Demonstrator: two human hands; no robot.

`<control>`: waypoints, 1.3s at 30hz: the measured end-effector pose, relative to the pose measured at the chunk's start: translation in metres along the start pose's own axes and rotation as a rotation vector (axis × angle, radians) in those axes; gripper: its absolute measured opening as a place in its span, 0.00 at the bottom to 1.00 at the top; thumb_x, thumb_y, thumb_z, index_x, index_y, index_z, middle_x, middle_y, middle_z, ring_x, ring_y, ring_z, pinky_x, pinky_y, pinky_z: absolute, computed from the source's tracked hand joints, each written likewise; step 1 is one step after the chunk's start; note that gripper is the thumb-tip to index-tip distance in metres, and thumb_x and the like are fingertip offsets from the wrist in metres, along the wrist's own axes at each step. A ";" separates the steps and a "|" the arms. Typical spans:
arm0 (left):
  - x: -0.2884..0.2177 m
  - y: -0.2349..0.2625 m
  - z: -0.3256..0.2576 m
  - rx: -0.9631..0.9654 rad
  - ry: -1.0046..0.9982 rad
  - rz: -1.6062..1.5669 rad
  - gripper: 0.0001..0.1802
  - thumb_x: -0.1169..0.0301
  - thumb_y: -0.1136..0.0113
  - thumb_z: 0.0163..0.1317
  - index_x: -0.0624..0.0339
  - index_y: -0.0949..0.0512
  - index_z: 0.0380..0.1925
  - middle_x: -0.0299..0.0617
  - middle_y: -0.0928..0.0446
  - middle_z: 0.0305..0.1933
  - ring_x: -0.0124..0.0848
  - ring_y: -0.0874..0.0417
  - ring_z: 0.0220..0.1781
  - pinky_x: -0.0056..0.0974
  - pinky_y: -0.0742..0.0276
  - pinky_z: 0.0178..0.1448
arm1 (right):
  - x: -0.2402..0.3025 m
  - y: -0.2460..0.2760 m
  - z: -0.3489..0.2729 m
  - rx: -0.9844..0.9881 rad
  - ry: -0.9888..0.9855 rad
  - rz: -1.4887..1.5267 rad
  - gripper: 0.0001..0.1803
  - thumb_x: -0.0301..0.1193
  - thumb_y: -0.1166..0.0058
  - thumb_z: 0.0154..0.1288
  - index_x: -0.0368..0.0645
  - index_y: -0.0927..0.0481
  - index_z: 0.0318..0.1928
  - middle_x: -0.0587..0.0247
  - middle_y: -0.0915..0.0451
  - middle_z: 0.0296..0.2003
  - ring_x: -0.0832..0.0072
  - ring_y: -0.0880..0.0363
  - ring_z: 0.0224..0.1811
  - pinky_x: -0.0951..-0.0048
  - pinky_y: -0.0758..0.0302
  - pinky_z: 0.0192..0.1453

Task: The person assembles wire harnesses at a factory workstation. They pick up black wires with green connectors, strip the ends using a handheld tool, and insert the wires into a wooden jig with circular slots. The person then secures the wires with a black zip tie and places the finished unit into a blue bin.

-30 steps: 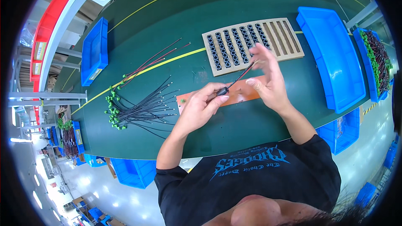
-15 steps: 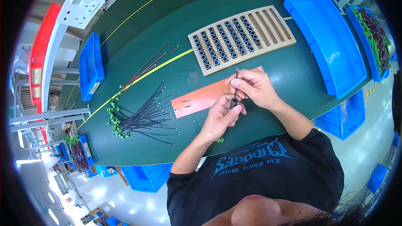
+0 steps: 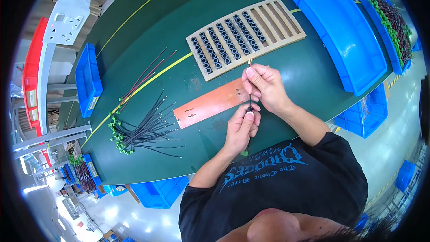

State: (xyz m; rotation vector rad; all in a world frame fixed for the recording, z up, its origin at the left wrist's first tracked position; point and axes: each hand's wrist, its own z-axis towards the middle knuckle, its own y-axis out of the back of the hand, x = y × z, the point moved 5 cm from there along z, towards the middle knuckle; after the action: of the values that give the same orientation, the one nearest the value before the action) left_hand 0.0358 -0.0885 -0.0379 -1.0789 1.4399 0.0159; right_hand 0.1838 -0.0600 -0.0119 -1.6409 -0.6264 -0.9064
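Note:
A black cable (image 3: 251, 100) runs upright between my hands. My right hand (image 3: 268, 87) pinches it near its upper end, where a bare tip sticks out above the fingers. Below, my left hand (image 3: 242, 127) is closed around the cable, with the thumb at a small black cylindrical piece (image 3: 250, 110) on it; the fingers partly hide that piece. The cable's green connector (image 3: 244, 153) shows beneath my left hand, close to my shirt. Behind the hands lies a flat orange strip (image 3: 206, 106) with a few small dark bits on it.
A wooden tray (image 3: 210, 77) holds rows of black rings; its right slots are bare. To the left lie a bundle of black cables (image 3: 143, 130) with green connectors and a few dark red cables (image 3: 145, 78). Blue bins (image 3: 345, 40) (image 3: 88, 80) stand at both sides of the green table.
The view has shifted a little, moving the table's things leftward. My left thumb has come up against the black piece, and the cable between my hands stands straighter.

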 end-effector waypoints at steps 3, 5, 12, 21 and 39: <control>-0.003 0.005 0.000 -0.021 -0.049 -0.072 0.16 0.65 0.51 0.82 0.61 0.29 0.62 0.38 0.28 0.39 0.17 0.43 0.23 0.25 0.47 0.25 | 0.001 0.000 0.004 -0.012 -0.016 -0.114 0.13 0.35 0.47 0.81 0.37 0.17 0.44 0.65 0.18 0.30 0.87 0.33 0.20 0.83 0.34 0.22; -0.005 0.009 0.001 -0.039 -0.043 -0.087 0.17 0.66 0.51 0.81 0.62 0.29 0.63 0.39 0.27 0.40 0.17 0.42 0.24 0.25 0.46 0.25 | 0.000 0.001 0.005 -0.020 -0.085 -0.120 0.12 0.33 0.43 0.78 0.35 0.16 0.47 0.65 0.17 0.34 0.86 0.25 0.23 0.82 0.28 0.22; -0.007 0.014 0.002 -0.025 -0.084 -0.127 0.17 0.67 0.50 0.81 0.62 0.29 0.63 0.43 0.24 0.43 0.18 0.41 0.25 0.25 0.44 0.27 | -0.006 0.012 0.010 -0.041 -0.072 -0.021 0.10 0.29 0.39 0.75 0.33 0.16 0.46 0.64 0.17 0.33 0.84 0.25 0.23 0.81 0.28 0.21; -0.001 0.015 0.002 -0.027 -0.099 -0.081 0.17 0.65 0.47 0.80 0.60 0.27 0.62 0.43 0.23 0.43 0.18 0.39 0.25 0.26 0.42 0.28 | -0.008 0.006 0.008 -0.087 -0.083 0.083 0.11 0.32 0.40 0.76 0.35 0.18 0.39 0.63 0.20 0.25 0.82 0.24 0.20 0.80 0.28 0.19; 0.002 0.027 0.005 -0.088 -0.152 -0.058 0.15 0.74 0.41 0.76 0.58 0.25 0.60 0.36 0.21 0.39 0.15 0.35 0.24 0.24 0.41 0.27 | -0.008 -0.008 0.002 -0.014 -0.018 -0.076 0.09 0.26 0.40 0.75 0.35 0.19 0.50 0.61 0.17 0.31 0.78 0.19 0.25 0.74 0.19 0.26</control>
State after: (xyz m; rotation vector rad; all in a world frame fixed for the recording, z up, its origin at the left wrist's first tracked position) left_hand 0.0241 -0.0722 -0.0563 -1.1660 1.2803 0.1181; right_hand 0.1733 -0.0557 -0.0146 -1.6489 -0.7002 -0.9532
